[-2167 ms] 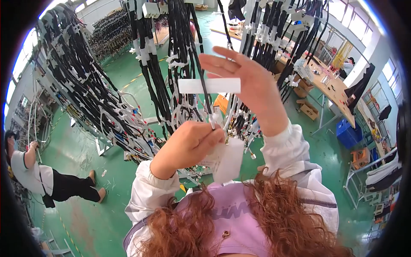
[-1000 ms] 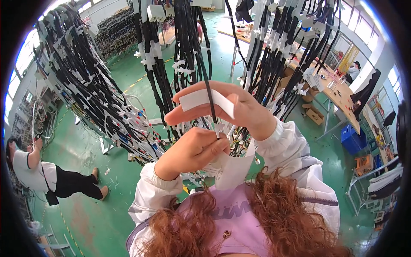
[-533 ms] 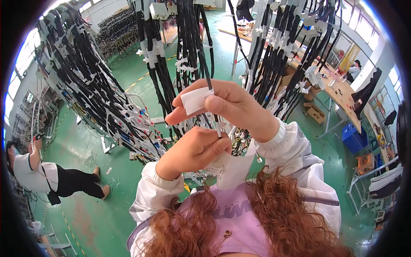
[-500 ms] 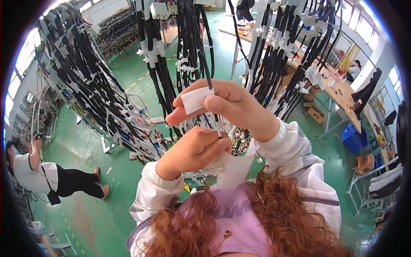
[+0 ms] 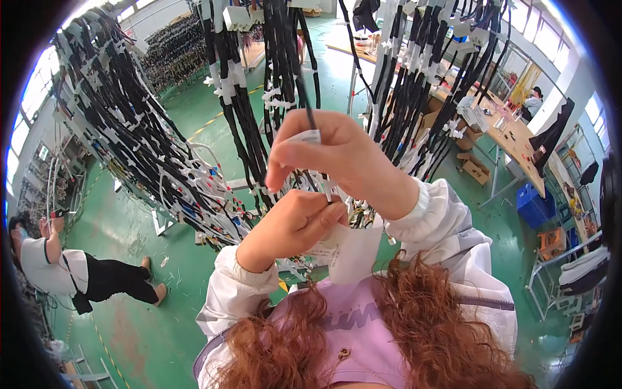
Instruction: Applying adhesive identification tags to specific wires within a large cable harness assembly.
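One thin black cable rose from the right hand, whose fingers pinched a white label round it. Just below, the left hand gripped the cable's lower end, mostly hidden by fingers. White paper tags hung beneath, their print unreadable.

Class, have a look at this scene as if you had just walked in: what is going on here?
A person in a white jacket works with both hands raised in front of racks of hanging black wire harnesses. The right hand pinches a small white label around a thin black wire. The left hand, just below, grips the same wire near white connectors. A white tag sheet hangs beneath the hands. Another person bends over on the green floor to the left.
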Motion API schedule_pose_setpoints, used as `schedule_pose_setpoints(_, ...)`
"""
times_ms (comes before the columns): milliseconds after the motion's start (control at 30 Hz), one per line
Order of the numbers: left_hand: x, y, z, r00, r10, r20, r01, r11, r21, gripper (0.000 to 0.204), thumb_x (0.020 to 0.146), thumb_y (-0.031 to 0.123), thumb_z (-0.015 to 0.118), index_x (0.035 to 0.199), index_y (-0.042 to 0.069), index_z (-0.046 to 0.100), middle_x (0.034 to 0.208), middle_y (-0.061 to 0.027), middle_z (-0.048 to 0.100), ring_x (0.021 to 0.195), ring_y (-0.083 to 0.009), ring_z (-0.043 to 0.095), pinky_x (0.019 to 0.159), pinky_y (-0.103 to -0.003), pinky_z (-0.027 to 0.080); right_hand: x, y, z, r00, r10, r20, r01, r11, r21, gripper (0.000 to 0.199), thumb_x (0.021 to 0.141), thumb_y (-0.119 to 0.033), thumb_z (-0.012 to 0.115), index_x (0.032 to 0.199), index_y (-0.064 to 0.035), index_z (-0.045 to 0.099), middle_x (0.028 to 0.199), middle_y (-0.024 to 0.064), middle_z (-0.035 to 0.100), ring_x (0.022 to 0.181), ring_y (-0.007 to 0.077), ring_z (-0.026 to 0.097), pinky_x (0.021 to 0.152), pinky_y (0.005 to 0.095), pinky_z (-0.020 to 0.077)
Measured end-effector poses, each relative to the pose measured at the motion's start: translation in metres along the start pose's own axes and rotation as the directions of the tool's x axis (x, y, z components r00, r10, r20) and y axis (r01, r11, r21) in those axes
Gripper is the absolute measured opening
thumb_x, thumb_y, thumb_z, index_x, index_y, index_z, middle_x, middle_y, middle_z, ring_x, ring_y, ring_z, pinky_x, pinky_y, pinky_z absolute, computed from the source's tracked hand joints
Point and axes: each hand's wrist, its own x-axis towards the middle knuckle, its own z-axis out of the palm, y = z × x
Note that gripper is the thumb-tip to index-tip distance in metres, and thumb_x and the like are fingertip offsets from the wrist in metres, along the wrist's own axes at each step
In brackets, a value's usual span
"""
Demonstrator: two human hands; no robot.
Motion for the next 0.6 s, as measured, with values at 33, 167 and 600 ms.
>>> schedule_pose_setpoints(33,0.000,-0.002,0.002,1.000,0.000,0.005,0.000,1.000,-0.001,0.020,0.088,0.013,0.049,0.077,0.000,0.060,0.062,-0.0109,0.056,0.054,-0.0242,0.054,0.055,-0.032,0.044,0.001,-0.002,0.004,0.998,0.064,-0.010,-0.064,0.998,0.019,0.019,0.084,-0.017,0.061,0.087,0.0010,0.056,0.075,0.0084,0.063,0.067,0.0120,0.060,0.064,0.0242,0.0485)
schedule_pose_setpoints(167,-0.010,-0.006,0.010,1.000,-0.028,-0.004,0.028,0.992,0.122,0.019,0.087,0.015,0.051,0.080,0.001,0.061,0.060,-0.0083,0.056,0.055,-0.0226,0.054,0.054,-0.031,0.044,0.002,0.002,0.003,0.994,0.092,0.063,-0.095,0.994,0.054,0.017,0.081,-0.013,0.062,0.090,0.0009,0.057,0.075,0.0082,0.063,0.066,0.0118,0.059,0.063,0.0236,0.0480)
schedule_pose_setpoints(600,-0.106,-0.001,-0.044,0.841,-0.441,-0.313,0.456,0.889,-0.027,0.023,0.092,0.013,0.044,0.081,-0.001,0.059,0.060,0.0038,0.048,0.056,-0.0031,0.040,0.050,-0.019,0.032,0.010,0.111,-0.044,0.829,-0.312,-0.464,-0.026,0.808,-0.589,0.020,0.083,-0.014,0.058,0.101,-0.0036,0.057,0.085,0.0049,0.062,0.072,0.0114,0.056,0.065,0.0250,0.0453)
